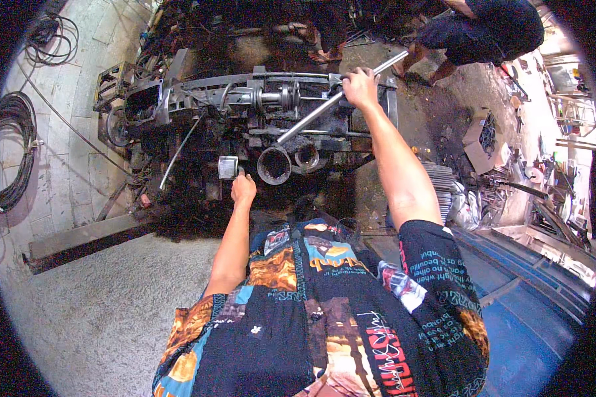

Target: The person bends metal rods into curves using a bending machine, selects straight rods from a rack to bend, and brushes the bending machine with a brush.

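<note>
In the upper part of the frame, right of centre, the right hand (pixel 361 87) is closed around a metal rod (pixel 311 121), whose long axis slants from upper right down to the left, ending just above a round metal cup (pixel 274 165) near the centre. The left hand (pixel 243 188), farther from the rod, lies below and left of that end, fingers at a square metal box (pixel 228 167); whether they grip it I cannot tell.

A long silvery bar (pixel 313 117) (straight, shiny) slants over the dark machine (pixel 269 98)
</note>
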Demonstrator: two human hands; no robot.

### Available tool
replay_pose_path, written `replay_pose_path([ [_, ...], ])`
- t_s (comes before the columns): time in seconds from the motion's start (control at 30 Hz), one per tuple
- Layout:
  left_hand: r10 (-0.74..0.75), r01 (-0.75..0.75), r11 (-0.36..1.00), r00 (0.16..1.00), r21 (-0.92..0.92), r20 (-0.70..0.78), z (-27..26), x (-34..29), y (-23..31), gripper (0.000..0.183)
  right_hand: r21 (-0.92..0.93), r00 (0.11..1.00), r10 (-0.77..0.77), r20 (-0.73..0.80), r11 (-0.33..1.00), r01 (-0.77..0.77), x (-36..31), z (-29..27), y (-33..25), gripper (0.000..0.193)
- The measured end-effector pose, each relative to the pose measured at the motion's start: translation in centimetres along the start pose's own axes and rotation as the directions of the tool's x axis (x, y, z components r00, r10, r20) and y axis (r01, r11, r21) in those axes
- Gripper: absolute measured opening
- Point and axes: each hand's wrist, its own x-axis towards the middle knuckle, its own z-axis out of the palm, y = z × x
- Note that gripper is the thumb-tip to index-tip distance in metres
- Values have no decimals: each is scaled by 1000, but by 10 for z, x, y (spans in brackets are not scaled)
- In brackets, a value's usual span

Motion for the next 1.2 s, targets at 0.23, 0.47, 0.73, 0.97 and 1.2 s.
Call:
replay_pose_path([
  [0.23, -35, 34, 999, 999, 12, 26, -2, 0, -1, 38, 29, 1000, -20, -21, 999, 21, -1, -1, 2, 29],
  [0.47, -70, 69, 998, 995, 10, 76, -5, 0, 2, 44, -69, 999, -14, -33, 998, 12, -1, -3, 1, 31],
  [0.73, -22, 22, 1000, 1000, 6, 18, -6, -2, 5, 40, -31, 999, -30, -36, 999, 28, 2, 2, 8, 29],
  [0.97, 3, -3, 1000, 1000, -7, -24, -1, -2, -1, 39, -45, 999, 7, 34, 999, -5, 4, 4, 7, 31],
  [1.2, -9, 9, 1000, 1000, 6, 17, -1, 0, -2, 40, -35, 993, -60, -103, 998, 56, -3, 0, 6, 27],
])
